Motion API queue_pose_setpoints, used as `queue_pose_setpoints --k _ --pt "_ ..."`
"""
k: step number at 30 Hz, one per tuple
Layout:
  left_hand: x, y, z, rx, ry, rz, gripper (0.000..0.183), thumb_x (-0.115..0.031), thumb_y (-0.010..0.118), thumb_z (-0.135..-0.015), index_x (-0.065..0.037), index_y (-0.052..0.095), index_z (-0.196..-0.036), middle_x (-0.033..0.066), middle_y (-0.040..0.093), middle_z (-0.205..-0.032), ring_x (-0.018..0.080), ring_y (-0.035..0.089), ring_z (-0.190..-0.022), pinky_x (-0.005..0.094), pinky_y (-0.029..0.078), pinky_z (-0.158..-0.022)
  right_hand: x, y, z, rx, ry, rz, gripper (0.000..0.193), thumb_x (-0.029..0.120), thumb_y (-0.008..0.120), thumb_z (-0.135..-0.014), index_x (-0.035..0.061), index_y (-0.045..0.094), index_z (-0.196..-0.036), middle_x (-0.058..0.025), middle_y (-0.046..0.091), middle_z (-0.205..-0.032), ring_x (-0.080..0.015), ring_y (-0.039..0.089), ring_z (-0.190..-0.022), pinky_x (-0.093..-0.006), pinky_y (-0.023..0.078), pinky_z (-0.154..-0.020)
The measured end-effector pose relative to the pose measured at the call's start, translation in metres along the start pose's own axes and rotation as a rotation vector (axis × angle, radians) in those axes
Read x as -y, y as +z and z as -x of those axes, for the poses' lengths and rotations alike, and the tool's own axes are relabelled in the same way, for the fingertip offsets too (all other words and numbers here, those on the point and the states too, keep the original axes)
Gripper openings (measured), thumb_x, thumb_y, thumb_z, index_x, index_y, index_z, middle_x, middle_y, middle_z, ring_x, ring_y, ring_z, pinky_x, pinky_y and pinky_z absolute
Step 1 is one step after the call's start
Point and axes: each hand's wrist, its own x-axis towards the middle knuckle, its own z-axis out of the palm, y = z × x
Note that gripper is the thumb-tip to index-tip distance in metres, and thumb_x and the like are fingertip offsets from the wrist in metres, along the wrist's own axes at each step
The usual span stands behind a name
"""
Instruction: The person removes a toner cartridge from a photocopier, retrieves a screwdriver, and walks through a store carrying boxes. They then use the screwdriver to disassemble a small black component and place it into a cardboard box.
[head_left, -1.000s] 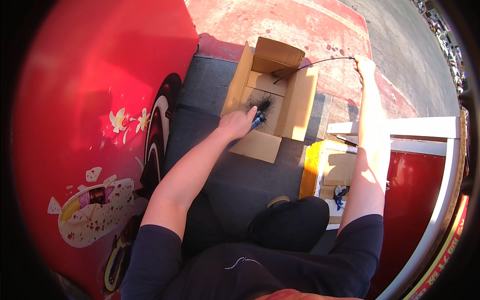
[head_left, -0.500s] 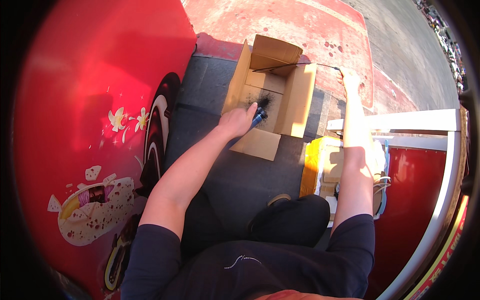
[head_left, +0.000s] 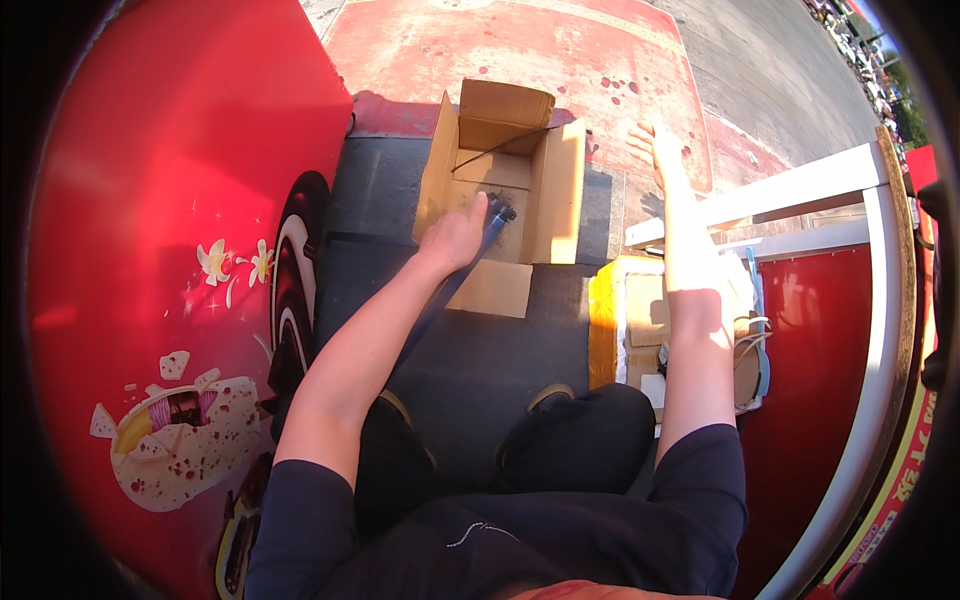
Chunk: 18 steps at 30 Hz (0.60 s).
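Note:
My left hand (head_left: 453, 240) is closed around a long blue tube (head_left: 493, 234) with a black end, held slanting over the near part of an open cardboard box (head_left: 561, 200). Behind my left forearm the rest of the tube runs down toward my feet. Beneath its black end, dark powder or bristle-like specks lie on the box floor. A thin dark rod or wire (head_left: 505, 150) leans across the box, reaching up to the right flap. Beyond the box to the right, my right hand (head_left: 656, 152) is open, fingers spread, touching nothing.
A red printed cabinet (head_left: 150, 200) rises on the left. At the right stand a white frame (head_left: 770, 185) with a red panel and a box with yellow tape (head_left: 605, 320) holding cardboard and cords. My shoes (head_left: 550, 397) are on dark flooring, with red-painted ground beyond.
My right hand has let go of the thin dark rod or wire and opened. The rod now rests across the box. My left hand still holds the blue tube, now tilted with more of it showing.

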Motion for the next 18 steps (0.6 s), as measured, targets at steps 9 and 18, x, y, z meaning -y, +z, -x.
queue_pose_setpoints --k 9,18 --pt "-0.005 0.021 0.004 -0.031 0.016 0.162 0.089 -0.062 0.008 -0.102 0.001 0.069 -0.117 0.0320 0.061 -0.124 0.0472 0.051 -0.126 0.0504 0.037 -0.109 -0.016 0.016 0.065 0.102 -0.019 -0.019 0.070 0.055 0.033 -0.106 -0.0060 0.054 -0.133 -0.0209 0.069 -0.113 -0.0260 0.070 -0.096 -0.0349 0.057 -0.081" --pt "-0.004 0.042 -0.008 -0.045 -0.047 0.290 0.094 -0.064 0.008 -0.101 0.008 0.066 -0.118 0.0324 0.060 -0.126 0.0462 0.050 -0.128 0.0495 0.035 -0.111 -0.072 -0.009 0.135 -0.094 0.148 0.153 0.066 0.054 0.039 -0.105 -0.0039 0.054 -0.132 -0.0169 0.069 -0.110 -0.0213 0.069 -0.084 -0.0321 0.056 -0.071"
